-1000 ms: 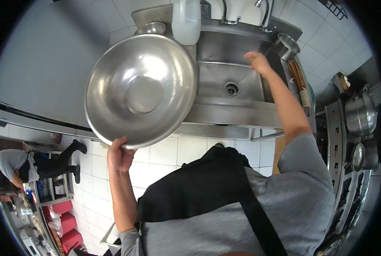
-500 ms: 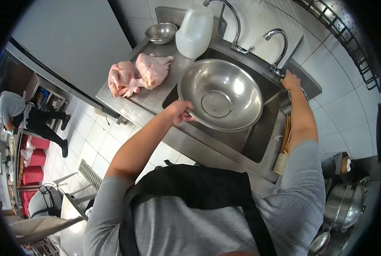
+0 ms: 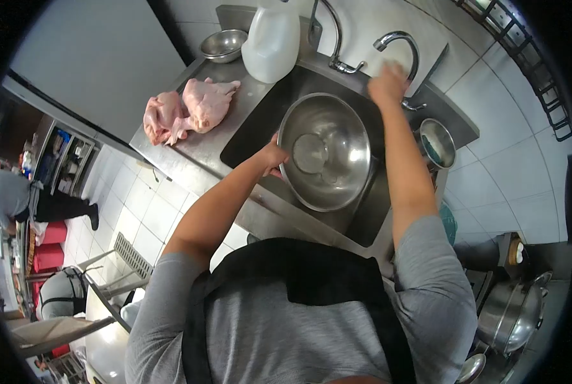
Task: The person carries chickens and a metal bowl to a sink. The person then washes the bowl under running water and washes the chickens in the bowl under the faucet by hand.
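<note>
A large steel mixing bowl (image 3: 345, 134) is tilted over the sink (image 3: 251, 137), with what looks like a little water in its bottom. My left hand (image 3: 273, 159) grips the bowl's left rim, fingers underneath. Blurred by motion, my right hand (image 3: 388, 84) is beside the right faucet (image 3: 415, 54), above its lever (image 3: 414, 105); whether the fingers are closed cannot be made out. Raw chicken pieces (image 3: 206, 105) lie on the steel drainboard (image 3: 132, 142) left of the sink.
A white plastic jug (image 3: 272, 45) and a small steel bowl (image 3: 224, 46) stand behind the chicken. A second faucet (image 3: 340, 38) rises behind the sink. Right of it sits a steel container (image 3: 449, 144) with something green inside. Another person (image 3: 14, 195) stands far left.
My right hand has left the faucet lever and moved left, up beside the spout. The mixing bowl has tilted more, and liquid seems to show in it. My left hand still holds the rim.
</note>
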The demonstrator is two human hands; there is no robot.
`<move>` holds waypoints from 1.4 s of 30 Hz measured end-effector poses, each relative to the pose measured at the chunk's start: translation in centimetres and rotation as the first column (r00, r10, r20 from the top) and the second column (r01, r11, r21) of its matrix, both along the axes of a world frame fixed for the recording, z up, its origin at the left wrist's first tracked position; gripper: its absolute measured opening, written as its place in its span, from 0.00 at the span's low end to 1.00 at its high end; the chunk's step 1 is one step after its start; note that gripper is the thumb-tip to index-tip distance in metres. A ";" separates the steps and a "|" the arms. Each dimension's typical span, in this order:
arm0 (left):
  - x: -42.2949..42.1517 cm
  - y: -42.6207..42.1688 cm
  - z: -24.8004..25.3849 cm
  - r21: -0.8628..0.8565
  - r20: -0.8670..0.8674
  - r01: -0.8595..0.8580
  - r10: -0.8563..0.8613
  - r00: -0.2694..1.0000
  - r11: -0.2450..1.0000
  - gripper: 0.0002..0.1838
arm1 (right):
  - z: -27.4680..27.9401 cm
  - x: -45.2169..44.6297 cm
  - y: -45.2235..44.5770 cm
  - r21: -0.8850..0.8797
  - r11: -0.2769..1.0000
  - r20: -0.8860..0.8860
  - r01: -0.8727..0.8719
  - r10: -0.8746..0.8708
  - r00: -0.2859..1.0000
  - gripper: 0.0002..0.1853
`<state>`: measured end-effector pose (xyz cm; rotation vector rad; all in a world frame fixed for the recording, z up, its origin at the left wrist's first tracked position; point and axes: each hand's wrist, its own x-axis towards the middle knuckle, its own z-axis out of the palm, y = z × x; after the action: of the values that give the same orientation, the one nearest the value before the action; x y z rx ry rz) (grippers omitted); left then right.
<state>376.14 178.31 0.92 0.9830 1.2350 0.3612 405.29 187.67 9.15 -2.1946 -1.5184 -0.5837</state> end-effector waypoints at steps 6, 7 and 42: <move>-0.5 1.2 0.8 0.047 0.029 0.021 -0.023 0.999 0.999 0.44 | -0.9 6.7 -2.9 0.064 0.989 -0.011 -0.135 0.136 0.991 0.18; -0.6 1.0 0.8 0.033 0.029 0.030 -0.031 0.999 0.999 0.44 | -1.3 7.3 -3.3 0.131 0.984 -0.024 -0.122 0.127 0.992 0.15; -1.2 5.6 -5.7 -0.006 -0.103 0.156 -0.156 0.982 0.988 0.34 | -4.0 -3.4 2.8 0.013 0.932 -0.943 -0.361 -0.108 -0.314 0.18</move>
<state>374.96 183.95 -4.82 1.1036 1.2413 0.1909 401.84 190.52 5.11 -1.4348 -0.6487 1.5136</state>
